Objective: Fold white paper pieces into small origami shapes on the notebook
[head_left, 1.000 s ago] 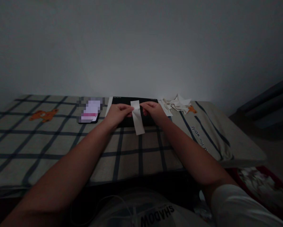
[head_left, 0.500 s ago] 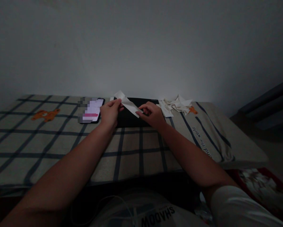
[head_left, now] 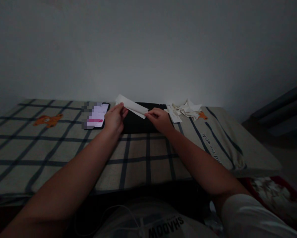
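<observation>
A white strip of paper with a lengthwise crease is stretched between my two hands, tilted down to the right. My left hand pinches its left part between thumb and fingers. At the lower right end, the fingertips of my right hand grip the paper's corner. Beneath the strip lies a flat black board or folder, partly covered by the paper and my hands. Just left of my left hand rests a phone with its screen lit.
Several crumpled or folded white papers lie right of the black board. A checked cloth with orange bear prints covers the surface, which meets a plain wall behind. More pale scraps sit in a red container low on the right.
The paper strip has turned its broad face up and lies less steeply, its crease now showing. My right hand has closed its fingertips on the end; my left hand shifted slightly.
</observation>
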Motion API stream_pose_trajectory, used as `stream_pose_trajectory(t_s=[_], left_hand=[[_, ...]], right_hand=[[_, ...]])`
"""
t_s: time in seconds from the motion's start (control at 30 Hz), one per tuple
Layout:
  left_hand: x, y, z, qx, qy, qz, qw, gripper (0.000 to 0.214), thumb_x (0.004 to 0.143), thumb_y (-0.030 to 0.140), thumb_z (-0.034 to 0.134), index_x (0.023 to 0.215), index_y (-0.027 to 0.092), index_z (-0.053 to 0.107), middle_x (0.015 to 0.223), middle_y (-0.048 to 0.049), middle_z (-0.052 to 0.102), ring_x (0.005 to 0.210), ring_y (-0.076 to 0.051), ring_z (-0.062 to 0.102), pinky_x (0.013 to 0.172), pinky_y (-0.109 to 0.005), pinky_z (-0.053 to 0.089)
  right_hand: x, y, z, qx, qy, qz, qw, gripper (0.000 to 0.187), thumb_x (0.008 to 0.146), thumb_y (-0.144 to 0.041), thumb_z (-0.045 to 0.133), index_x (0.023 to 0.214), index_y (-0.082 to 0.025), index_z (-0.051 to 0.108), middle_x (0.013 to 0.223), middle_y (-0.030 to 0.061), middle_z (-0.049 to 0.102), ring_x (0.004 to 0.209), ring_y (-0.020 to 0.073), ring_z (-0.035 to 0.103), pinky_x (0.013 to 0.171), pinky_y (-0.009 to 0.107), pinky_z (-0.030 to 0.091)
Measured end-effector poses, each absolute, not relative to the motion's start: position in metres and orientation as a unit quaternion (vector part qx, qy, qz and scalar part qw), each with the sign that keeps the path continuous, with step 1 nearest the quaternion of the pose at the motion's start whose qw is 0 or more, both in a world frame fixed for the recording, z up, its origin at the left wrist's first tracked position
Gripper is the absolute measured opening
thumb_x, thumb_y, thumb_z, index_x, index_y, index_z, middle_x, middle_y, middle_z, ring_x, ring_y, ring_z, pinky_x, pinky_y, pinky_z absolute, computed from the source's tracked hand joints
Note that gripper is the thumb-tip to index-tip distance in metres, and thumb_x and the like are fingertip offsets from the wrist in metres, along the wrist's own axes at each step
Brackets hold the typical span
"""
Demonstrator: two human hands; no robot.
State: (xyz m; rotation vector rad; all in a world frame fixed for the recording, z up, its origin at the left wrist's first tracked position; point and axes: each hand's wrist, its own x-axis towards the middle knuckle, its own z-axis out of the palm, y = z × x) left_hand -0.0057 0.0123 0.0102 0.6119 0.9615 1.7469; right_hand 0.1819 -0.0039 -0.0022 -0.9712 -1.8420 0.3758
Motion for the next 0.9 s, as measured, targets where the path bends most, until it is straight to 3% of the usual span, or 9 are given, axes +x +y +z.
stream_pose_trajectory(t_s=[0.27,0.43,0.7,0.9], left_hand=[[-0.006,0.011,0.008,0.365,0.407,0.742,0.387,0.016,0.072,0.031,0.072,0.074,0.017,0.065,0.072,0.0001,0.064,0.070,-0.011,0.063,0.071,-0.023,0.054],[-0.003,0.010,0.006,0.432,0.418,0.688,0.406,0.019,0.071,0.032,0.072,0.076,0.015,0.069,0.074,-0.0023,0.066,0.069,-0.012,0.063,0.070,-0.025,0.055],[0.005,-0.007,0.014,0.552,0.457,0.586,0.379,0.018,0.070,0.032,0.073,0.076,0.015,0.072,0.069,-0.0032,0.068,0.061,-0.014,0.062,0.064,-0.027,0.053],[0.008,-0.004,0.009,0.535,0.425,0.585,0.437,0.018,0.071,0.031,0.074,0.078,0.015,0.071,0.075,-0.0048,0.069,0.063,-0.013,0.062,0.069,-0.028,0.054]], right_hand=[[0.184,-0.008,-0.001,-0.371,-0.783,0.224,0.446,0.030,0.080,-0.047,0.060,0.076,-0.019,0.069,0.068,0.0004,0.057,0.061,0.0116,0.048,0.060,0.027,0.035],[0.189,-0.011,0.007,-0.395,-0.737,0.274,0.475,0.045,0.086,-0.055,0.046,0.072,-0.018,0.068,0.062,-0.0004,0.053,0.061,0.0118,0.049,0.061,0.027,0.037],[0.180,-0.005,0.003,-0.409,-0.658,0.390,0.497,0.039,0.077,-0.053,0.059,0.093,-0.018,0.065,0.078,0.0014,0.062,0.065,0.0102,0.053,0.054,0.022,0.040],[0.181,-0.004,0.005,-0.407,-0.661,0.426,0.465,0.032,0.075,-0.047,0.062,0.085,-0.017,0.069,0.077,0.0016,0.064,0.063,0.0101,0.053,0.055,0.023,0.044]])
